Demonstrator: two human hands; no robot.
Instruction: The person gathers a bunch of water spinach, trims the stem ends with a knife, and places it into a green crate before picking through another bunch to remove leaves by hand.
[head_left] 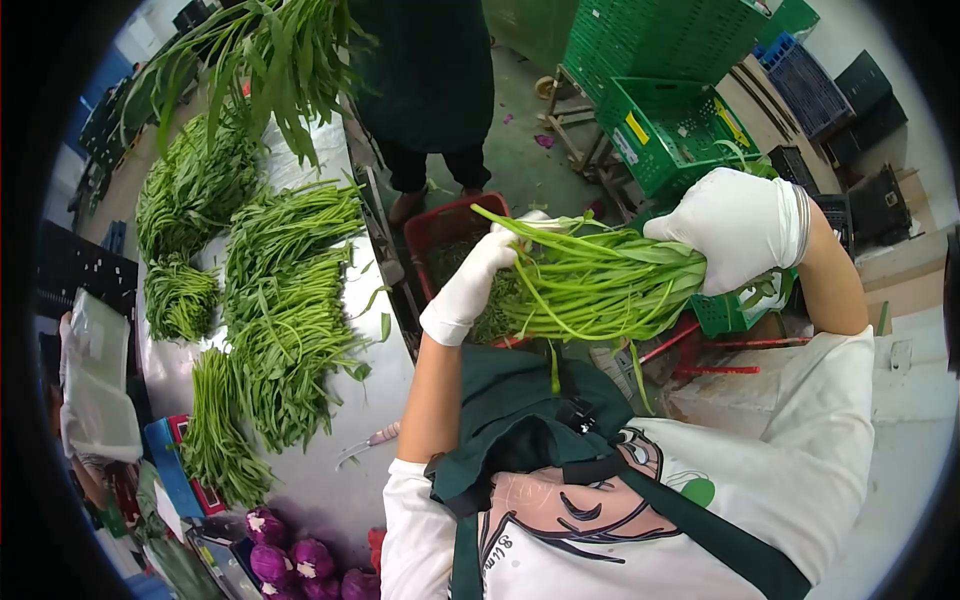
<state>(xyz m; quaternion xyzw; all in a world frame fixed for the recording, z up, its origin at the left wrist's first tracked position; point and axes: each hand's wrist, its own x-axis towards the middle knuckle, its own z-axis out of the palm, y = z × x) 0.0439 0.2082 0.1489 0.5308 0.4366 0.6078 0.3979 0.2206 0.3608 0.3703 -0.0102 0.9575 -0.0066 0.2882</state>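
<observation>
- Light was bright and even, with soft shadows.
- Glare washed the metal table [330, 470] at lower left.
- Fisheye bending and black corners ringed the frame.

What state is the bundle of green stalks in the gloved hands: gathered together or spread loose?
Gathered. The bundle of green stalks lies crosswise, gripped by the right hand and the left hand, above the red crate.

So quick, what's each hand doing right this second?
Left hand: gloved, closed on the stem end of the bunch of greens.
Right hand: gloved, closed around the leafy end of the same bunch.
</observation>
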